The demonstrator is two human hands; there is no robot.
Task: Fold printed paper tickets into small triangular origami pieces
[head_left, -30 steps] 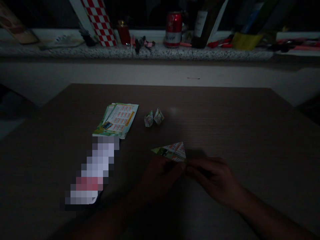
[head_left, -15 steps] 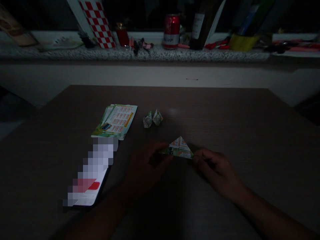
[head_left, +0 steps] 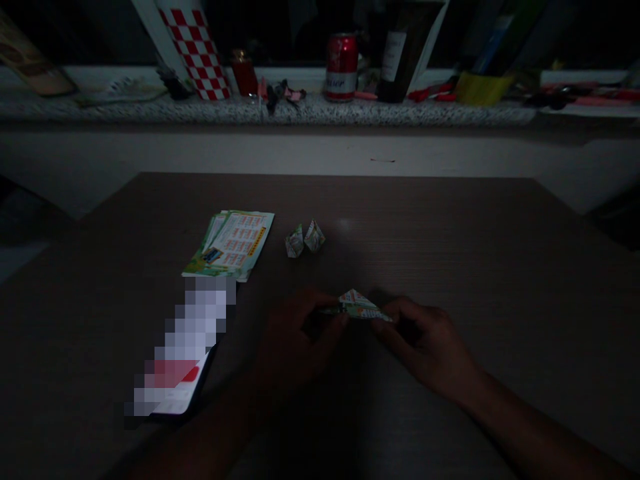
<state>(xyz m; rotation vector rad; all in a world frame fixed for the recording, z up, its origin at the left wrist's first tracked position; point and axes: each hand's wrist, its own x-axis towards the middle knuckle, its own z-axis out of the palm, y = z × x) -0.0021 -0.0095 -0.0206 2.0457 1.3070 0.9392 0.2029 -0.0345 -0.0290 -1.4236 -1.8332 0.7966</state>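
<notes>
"Where to look for the left hand [head_left: 293, 337]?"

"At the end of the bare left forearm [head_left: 215, 413], slanting up from the bottom edge. Very dark there."

"And how bent?"

"Turned inward, toward the right hand [head_left: 433, 343], with the left thumb [head_left: 334, 330] nearer the body than the index finger. Pinching between the two."

"Same on the right?"

"Much the same. Reaching in from the lower right along the bare right forearm [head_left: 525, 417], with fingers curled and the right thumb [head_left: 395, 340] aimed inward. Pinching too."

"Touching each other?"

"Near, but apart. Facing fingertips to fingertips."
</notes>
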